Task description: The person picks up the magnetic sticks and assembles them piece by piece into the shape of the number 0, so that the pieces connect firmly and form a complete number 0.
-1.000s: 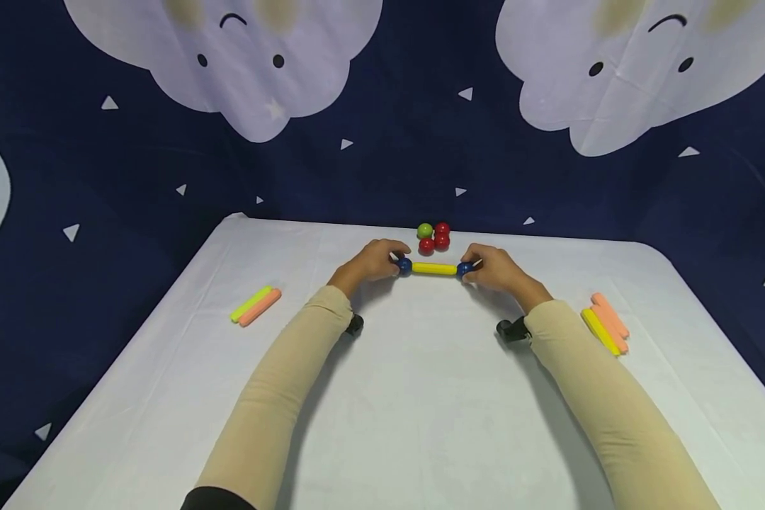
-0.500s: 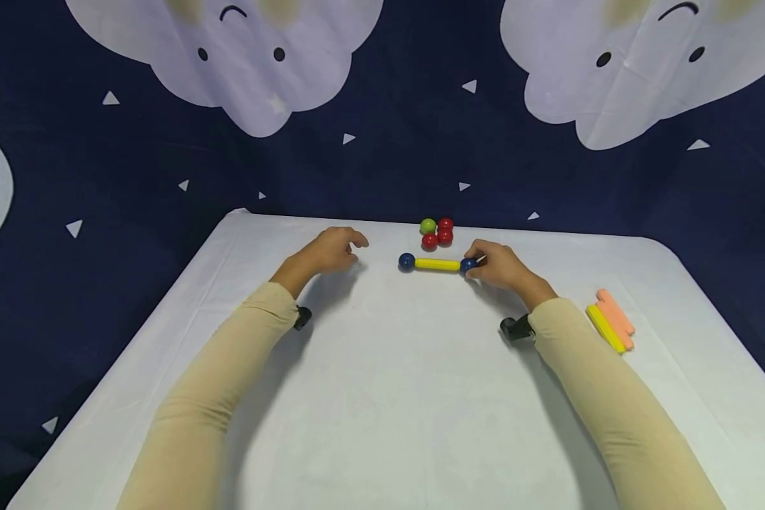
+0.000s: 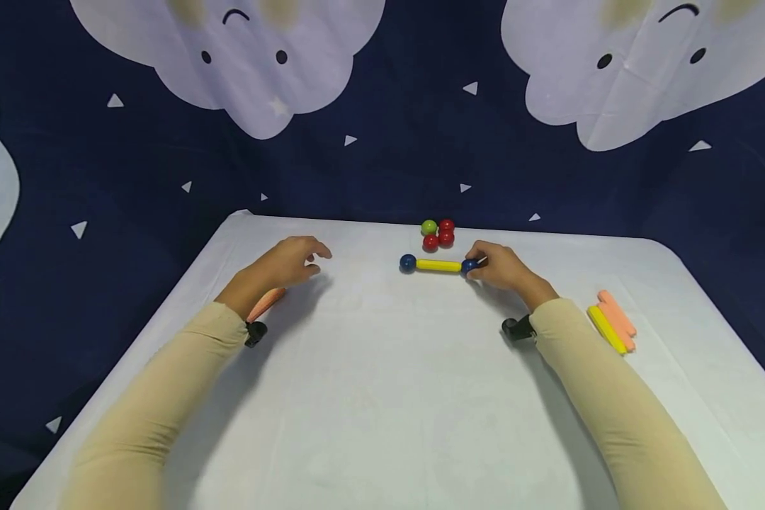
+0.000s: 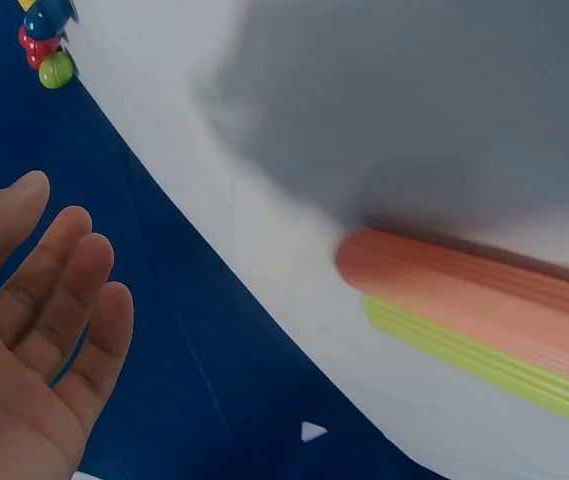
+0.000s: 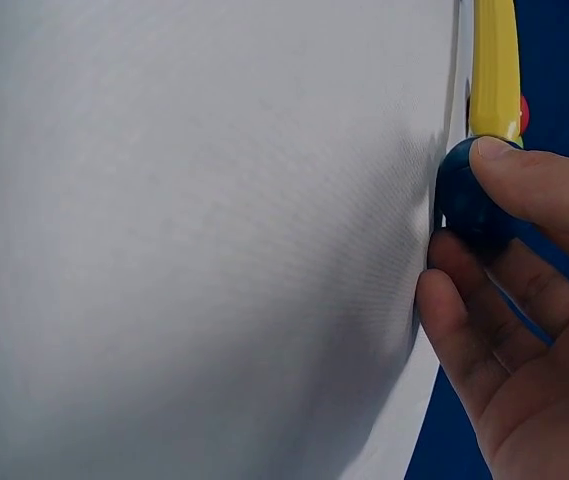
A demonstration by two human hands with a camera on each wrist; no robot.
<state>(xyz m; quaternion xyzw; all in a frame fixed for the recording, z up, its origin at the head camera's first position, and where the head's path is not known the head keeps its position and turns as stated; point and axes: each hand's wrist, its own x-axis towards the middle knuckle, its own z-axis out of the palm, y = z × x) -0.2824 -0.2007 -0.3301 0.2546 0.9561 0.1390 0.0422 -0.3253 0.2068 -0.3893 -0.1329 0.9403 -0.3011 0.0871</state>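
My right hand (image 3: 500, 268) pinches the right blue ball (image 3: 468, 266) between thumb and fingers; in the right wrist view the thumb lies over this blue ball (image 5: 462, 195). A yellow stick (image 3: 438, 265) joins it to another blue ball (image 3: 408, 263) on the left, forming a dumbbell shape on the table. My left hand (image 3: 283, 263) hovers over the table's left side, fingers loosely bent and holding nothing. Below its wrist lies an orange stick (image 3: 266, 303), partly hidden by the arm. The left wrist view shows a yellow-green stick (image 4: 484, 355) beside it.
Behind the yellow stick, a green ball (image 3: 428, 227) and several red balls (image 3: 446, 239) sit together near the table's far edge. At the right lie orange sticks (image 3: 615, 319) and a yellow stick (image 3: 605, 329). A dark blue cloth (image 3: 395, 170) hangs behind the white table (image 3: 421, 397).
My left hand has let go of the left blue ball and moved left, over the orange and yellow-green sticks. My right hand stays on its ball.
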